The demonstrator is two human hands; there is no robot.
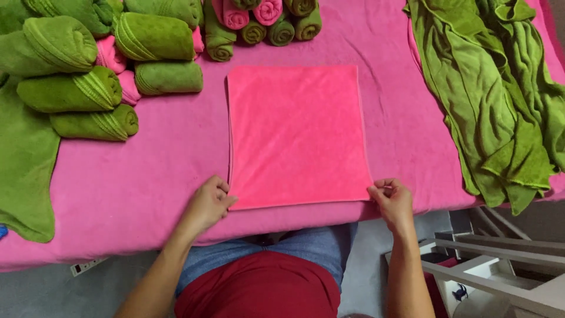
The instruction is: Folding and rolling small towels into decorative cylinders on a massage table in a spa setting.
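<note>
So the whole table is covered in a big pink fleece cloth (pixel 147 176), with a heap of loose crumpled green towels (pixel 494 100) off to the right and a bunch of rolled-up green and pink towels (pixel 106 65) stacked at the top left. Flat in the middle lies a bright pink square microfibre towel (pixel 297 135), its near edge right by the table's front, stretching away from both hands. The left hand (pixel 207 205) pinches the near left corner with curled fingers, and the right hand (pixel 393 200) pinches the near right corner the same way
</note>
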